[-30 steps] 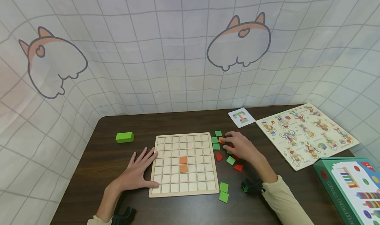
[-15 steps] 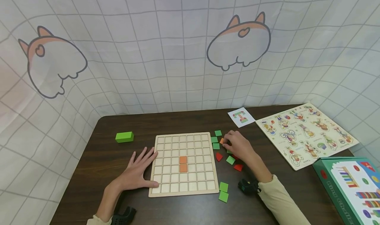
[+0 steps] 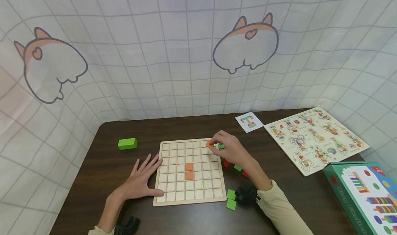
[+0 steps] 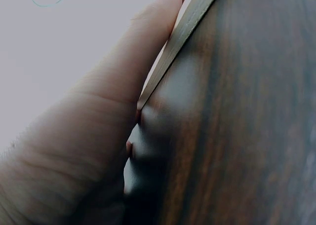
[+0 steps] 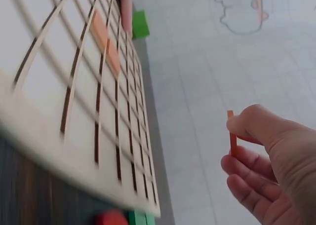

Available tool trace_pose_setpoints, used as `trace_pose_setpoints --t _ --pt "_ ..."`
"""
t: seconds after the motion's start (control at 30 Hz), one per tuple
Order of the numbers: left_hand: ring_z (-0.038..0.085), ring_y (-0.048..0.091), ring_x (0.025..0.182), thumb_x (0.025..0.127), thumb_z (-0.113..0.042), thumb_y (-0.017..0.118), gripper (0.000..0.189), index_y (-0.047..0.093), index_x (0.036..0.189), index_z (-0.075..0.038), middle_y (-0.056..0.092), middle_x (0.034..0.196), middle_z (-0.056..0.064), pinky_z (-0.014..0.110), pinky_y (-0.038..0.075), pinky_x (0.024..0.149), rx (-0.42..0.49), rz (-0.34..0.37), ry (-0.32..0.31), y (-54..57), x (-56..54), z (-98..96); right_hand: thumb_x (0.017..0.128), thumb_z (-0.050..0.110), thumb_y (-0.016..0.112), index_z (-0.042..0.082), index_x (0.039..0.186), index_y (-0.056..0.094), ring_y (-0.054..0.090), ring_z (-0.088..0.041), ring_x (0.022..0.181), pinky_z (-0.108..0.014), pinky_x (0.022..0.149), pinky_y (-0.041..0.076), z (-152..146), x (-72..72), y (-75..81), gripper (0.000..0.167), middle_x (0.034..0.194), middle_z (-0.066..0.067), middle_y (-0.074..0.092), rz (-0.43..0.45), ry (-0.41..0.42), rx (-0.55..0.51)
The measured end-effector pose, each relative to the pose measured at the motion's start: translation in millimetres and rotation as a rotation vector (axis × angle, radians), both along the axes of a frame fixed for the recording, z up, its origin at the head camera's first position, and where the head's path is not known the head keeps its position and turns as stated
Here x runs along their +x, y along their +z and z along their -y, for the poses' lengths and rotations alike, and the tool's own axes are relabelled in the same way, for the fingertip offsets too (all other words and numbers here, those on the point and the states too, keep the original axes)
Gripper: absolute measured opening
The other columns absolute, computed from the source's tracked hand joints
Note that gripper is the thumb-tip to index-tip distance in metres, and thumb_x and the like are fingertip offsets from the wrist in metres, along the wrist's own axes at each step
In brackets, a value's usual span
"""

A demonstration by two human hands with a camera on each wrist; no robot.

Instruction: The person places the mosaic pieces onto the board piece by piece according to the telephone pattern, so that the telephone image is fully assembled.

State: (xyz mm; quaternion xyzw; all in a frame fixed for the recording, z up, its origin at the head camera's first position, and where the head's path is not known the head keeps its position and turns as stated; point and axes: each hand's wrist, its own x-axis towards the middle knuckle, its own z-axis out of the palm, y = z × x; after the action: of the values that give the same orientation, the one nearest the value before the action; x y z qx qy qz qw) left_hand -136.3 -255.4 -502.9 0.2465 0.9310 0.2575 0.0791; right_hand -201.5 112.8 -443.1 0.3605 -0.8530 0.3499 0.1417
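A wooden grid board [image 3: 177, 203] lies on the dark table, with two orange square tiles [image 3: 189, 171] set one below the other near its middle. My left hand [image 3: 139, 183] rests along the board's left edge, fingers spread and straight, thumb on the near left corner. Above the board's far right corner, my right hand [image 3: 231, 149] pinches another orange square tile [image 3: 209, 143] between thumb and fingertips. The right wrist view shows this held tile [image 5: 232, 136] edge-on, raised over the board. The left wrist view has my left thumb [image 4: 148, 42] against the board's side.
Green square tiles [image 3: 231, 204] and red pieces [image 3: 245, 174] lie right of the board, some hidden by my right hand. A patterned card [image 3: 249, 121], a picture puzzle board [image 3: 313, 138] and a teal box [image 3: 350, 200] stand further right. A green block [image 3: 127, 144] sits at back left.
My right hand has picked up an orange tile from the pieces and carried it left over the board's far right corner. My left hand stays put; the head view shifts slightly.
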Motion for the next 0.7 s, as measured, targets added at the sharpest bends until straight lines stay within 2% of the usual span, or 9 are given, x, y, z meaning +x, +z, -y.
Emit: trace_pose_setpoints --t 0.1,0.23,0.43,0.53,0.7 --pt "0.041 0.006 0.151 0.071 -0.062 0.075 0.11 0.02 0.157 -0.02 0.014 0.164 0.009 0.071 -0.005 0.111 -0.008 -0.005 0.003 0.7 -0.2 0.8 0.085 0.007 0.072 0.008 0.091 0.07 0.065 -0.022 0.084 -0.032 0.069 0.054 21 -0.9 -1.4 0.007 0.096 -0.006 0.064 0.002 0.07 0.039" --pt "0.042 0.007 0.151 0.072 -0.062 0.075 0.109 0.02 0.157 -0.019 0.014 0.165 0.009 0.071 -0.005 0.111 -0.008 0.0 0.001 1.7 -0.2 1.0 0.088 0.01 0.069 0.009 0.096 0.074 0.062 -0.021 0.088 -0.026 0.074 0.051 47 -2.5 -4.9 0.009 0.101 -0.005 0.064 0.075 0.128 0.179" --pt "0.042 0.007 0.151 0.072 -0.062 0.075 0.109 0.02 0.157 -0.02 0.014 0.165 0.009 0.071 -0.004 0.111 -0.007 0.001 0.001 3.0 0.0 -1.2 0.091 0.015 0.067 0.008 0.097 0.075 0.062 -0.02 0.097 -0.03 0.082 0.052 72 -3.7 -9.5 0.012 0.105 -0.007 0.065 0.14 0.171 0.379" --pt "0.041 0.007 0.151 0.072 -0.062 0.074 0.109 0.019 0.157 -0.02 0.013 0.165 0.008 0.071 -0.004 0.111 -0.015 0.002 0.002 3.2 0.1 -1.6 0.092 0.015 0.066 0.009 0.096 0.076 0.062 -0.02 0.096 -0.029 0.082 0.052 76 -3.3 -11.6 0.012 0.104 -0.006 0.065 0.137 0.174 0.426" --pt "0.042 0.007 0.151 0.072 -0.061 0.075 0.109 0.02 0.157 -0.02 0.014 0.165 0.009 0.071 -0.004 0.111 -0.011 0.005 0.004 3.5 1.0 -0.6 0.092 0.016 0.066 0.009 0.098 0.076 0.062 -0.019 0.096 -0.029 0.083 0.053 78 -2.7 -13.5 0.013 0.104 -0.006 0.065 0.123 0.168 0.447"
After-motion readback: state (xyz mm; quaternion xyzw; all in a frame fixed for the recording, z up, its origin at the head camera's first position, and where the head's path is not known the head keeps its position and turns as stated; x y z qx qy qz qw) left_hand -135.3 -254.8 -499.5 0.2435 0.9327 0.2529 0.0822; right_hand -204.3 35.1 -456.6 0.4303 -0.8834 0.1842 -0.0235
